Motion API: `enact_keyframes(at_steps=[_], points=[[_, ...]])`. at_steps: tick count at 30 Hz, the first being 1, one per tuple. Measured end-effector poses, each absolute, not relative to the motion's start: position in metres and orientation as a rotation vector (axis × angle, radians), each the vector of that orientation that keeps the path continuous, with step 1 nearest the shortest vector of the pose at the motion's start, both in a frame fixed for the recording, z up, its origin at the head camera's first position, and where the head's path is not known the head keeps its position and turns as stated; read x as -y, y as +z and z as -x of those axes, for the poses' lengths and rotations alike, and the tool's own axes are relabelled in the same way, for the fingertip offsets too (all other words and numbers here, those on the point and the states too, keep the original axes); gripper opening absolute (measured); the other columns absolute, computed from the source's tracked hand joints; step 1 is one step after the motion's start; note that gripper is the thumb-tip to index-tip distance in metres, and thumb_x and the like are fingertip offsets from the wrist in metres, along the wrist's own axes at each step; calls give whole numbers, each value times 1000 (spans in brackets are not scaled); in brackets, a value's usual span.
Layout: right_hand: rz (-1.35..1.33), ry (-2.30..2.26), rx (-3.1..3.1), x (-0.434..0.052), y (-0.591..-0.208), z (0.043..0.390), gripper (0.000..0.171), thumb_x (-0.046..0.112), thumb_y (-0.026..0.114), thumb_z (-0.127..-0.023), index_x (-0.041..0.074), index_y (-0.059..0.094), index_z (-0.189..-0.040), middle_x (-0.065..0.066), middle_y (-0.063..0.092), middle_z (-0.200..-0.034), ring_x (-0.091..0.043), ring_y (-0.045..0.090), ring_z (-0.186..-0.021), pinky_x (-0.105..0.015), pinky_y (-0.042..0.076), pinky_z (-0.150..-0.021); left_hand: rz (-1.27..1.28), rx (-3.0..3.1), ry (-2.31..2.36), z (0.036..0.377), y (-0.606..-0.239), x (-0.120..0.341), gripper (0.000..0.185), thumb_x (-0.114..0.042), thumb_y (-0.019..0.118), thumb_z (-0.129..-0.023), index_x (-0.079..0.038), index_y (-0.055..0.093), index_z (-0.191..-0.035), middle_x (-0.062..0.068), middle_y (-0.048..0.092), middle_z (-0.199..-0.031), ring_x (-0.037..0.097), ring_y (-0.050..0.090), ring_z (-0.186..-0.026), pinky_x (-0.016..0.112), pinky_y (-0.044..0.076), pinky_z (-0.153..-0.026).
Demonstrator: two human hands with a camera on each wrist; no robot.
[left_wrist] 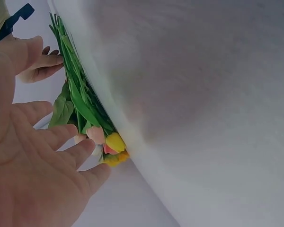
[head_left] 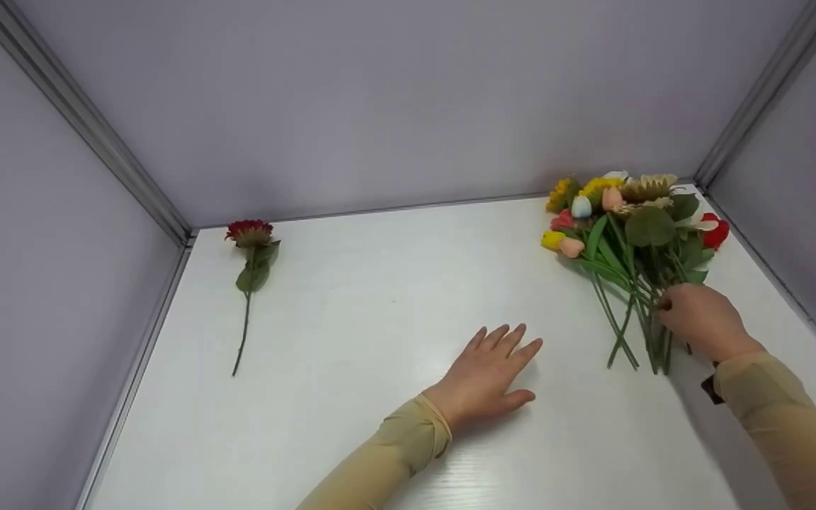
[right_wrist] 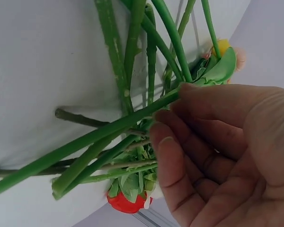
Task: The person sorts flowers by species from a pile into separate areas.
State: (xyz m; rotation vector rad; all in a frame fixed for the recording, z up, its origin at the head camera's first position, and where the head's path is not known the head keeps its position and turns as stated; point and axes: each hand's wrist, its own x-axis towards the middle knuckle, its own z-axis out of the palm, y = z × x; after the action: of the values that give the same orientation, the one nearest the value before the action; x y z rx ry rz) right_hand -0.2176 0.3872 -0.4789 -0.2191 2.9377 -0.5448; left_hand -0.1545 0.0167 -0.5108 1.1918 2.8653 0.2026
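A pile of mixed flowers (head_left: 610, 258) lies at the back right of the white table, with tulips, yellow blooms and beige ones at the far end. Over its stems is my right hand (head_left: 705, 322), thumb and fingertips pinching a green stem (right_wrist: 90, 137). Other stems cross around and beneath that one in the right wrist view. My left hand (head_left: 484, 379) is held palm down over the middle of the table, fingers straight and spread, holding nothing. In the left wrist view its palm (left_wrist: 33, 175) faces the camera.
One dark red flower (head_left: 251, 234) with a leafy stem lies apart at the table's back left. Grey panels enclose the white table (head_left: 351, 304) at the back (head_left: 394, 106) and both sides, meeting at metal corner posts (head_left: 89, 120).
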Motion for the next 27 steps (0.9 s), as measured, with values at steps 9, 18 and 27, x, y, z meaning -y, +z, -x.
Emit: enact_keyframes(at_steps=[9,18,27], points=[[195,-487,-2940,-391,-479,204,19,3,57,-90,5,67,-74,-4,59,-69,-24,51,-62,-39,42,-55,-1184,-2847,230,156,-513,-16,73,-54,58,-101,-24,31,-162,5,26,-167,26,25,-153,47,21,-123],[142,-450,-2958,-391,-478,197,19,3,53,-90,6,63,-75,-5,54,-67,-24,49,-61,-37,38,-52,-1174,-2831,282,156,-516,-14,69,-53,57,-102,-23,36,-161,5,29,-166,25,26,-152,47,22,-123],[178,-682,-2957,-368,-472,194,19,16,66,-97,-2,70,-101,-12,69,-90,-24,58,-72,-42,50,-63,-963,-2890,685,161,-512,-11,35,-31,59,-105,-20,67,-137,-1,58,-145,18,50,-137,34,40,-113]])
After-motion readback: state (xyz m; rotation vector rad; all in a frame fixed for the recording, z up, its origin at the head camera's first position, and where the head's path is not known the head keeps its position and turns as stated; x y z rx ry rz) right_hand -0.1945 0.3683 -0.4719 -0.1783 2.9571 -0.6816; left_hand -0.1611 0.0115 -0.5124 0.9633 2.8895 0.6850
